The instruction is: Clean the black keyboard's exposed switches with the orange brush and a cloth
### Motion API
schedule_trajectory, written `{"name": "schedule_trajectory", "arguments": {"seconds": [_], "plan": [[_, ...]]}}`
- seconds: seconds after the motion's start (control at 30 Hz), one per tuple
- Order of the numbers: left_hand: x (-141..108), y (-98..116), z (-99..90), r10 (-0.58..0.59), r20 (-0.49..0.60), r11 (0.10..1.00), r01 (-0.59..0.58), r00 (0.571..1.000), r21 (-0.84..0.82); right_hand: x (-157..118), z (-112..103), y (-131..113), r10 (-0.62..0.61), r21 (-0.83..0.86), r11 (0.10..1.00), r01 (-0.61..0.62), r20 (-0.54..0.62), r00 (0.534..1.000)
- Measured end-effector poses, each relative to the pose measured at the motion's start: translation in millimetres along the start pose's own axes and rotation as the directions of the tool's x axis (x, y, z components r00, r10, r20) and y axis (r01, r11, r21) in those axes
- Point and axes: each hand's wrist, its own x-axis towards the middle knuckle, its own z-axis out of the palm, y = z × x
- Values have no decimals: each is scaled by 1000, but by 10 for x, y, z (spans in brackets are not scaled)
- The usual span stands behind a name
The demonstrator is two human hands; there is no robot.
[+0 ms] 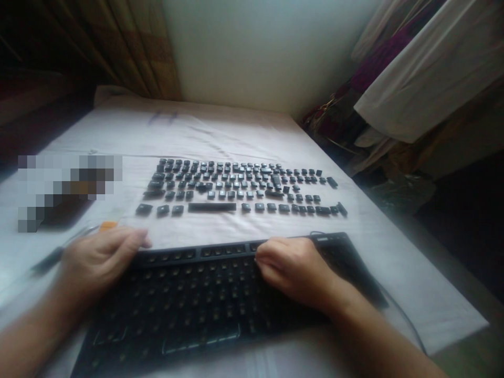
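A black keyboard base [212, 294] with its keycaps off lies on the white cloth near me. My left hand [104, 254] is at its upper left corner, fingers curled together; what they hold, if anything, is hidden. Over the top row, right of the middle, my right hand [293, 268] is closed in a pinch, its fingertips at the base, with any small object between them too hidden to name. Beyond the base, loose black keycaps [223, 194] are laid out in rows, with a long spacebar [211, 207] in the front row.
A blurred-out patch [71, 191] covers something dark at the left. An orange object [108, 226] lies beside my left hand. The keyboard's cable [407, 320] runs along the right. Clothes [429, 79] hang at the right, beyond the edge of the cloth-covered surface.
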Motion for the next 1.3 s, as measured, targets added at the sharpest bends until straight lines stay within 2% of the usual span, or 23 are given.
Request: {"name": "schedule_trajectory", "arguments": {"seconds": [0.23,0.57,0.93,1.3], "plan": [[2,5,-16,-12,16,1000,13,1000,-8,4,-26,4,0,15,1000,0,44,999],[3,-20,-6,17,19,1000,-17,1000,-9,6,-5,-1,16,12,1000,-15,-8,1000],[-1,7,3,10,0,1000,-10,1000,-12,5,-27,-8,13,16,1000,-14,49,999],[4,-57,2,18,11,1000,-18,1000,3,-4,1,2,27,11,1000,-28,29,999]]}}
